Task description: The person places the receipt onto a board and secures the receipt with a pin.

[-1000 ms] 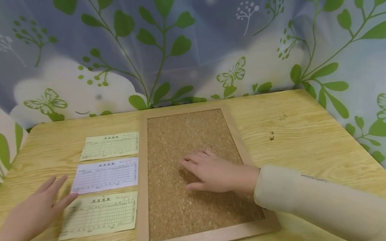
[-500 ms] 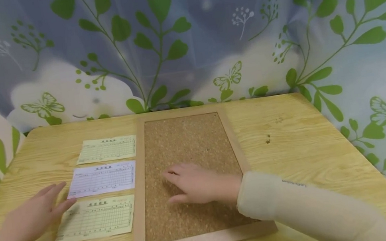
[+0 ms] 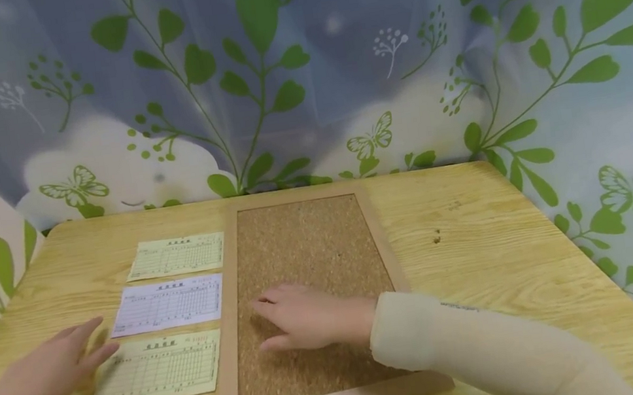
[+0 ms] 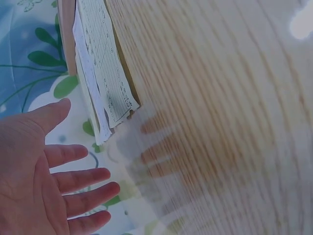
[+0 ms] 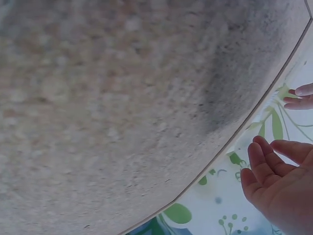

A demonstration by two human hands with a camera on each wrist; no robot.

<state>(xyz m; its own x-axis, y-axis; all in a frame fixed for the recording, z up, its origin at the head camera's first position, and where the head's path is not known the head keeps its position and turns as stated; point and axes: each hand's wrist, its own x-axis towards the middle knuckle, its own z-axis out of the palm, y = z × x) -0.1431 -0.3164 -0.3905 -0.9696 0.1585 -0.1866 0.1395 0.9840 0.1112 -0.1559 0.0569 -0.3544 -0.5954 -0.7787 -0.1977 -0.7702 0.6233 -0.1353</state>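
Note:
A cork board (image 3: 310, 244) in a light wooden frame lies flat on the table. Over its lower left part my right hand (image 3: 307, 317) hovers palm down, fingers relaxed, holding nothing; the right wrist view shows this hand (image 5: 281, 178) apart from the cork. Left of the board lie three printed form slips in a column: a yellow slip (image 3: 178, 255) at the back, a white slip (image 3: 168, 304) in the middle and another yellow slip (image 3: 156, 370) in front. My left hand (image 3: 47, 372) is beside their left edges, fingers extended, with nothing in it; its palm (image 4: 29, 181) shows in the left wrist view.
The wooden table (image 3: 480, 276) extends right of the board, with small dark marks (image 3: 436, 235) on it. A leaf-patterned curtain (image 3: 301, 74) hangs along the back and both sides.
My right hand has moved left across the cork board, toward the slips. The left hand stays about where it was beside them. The whole head view has shifted slightly downward.

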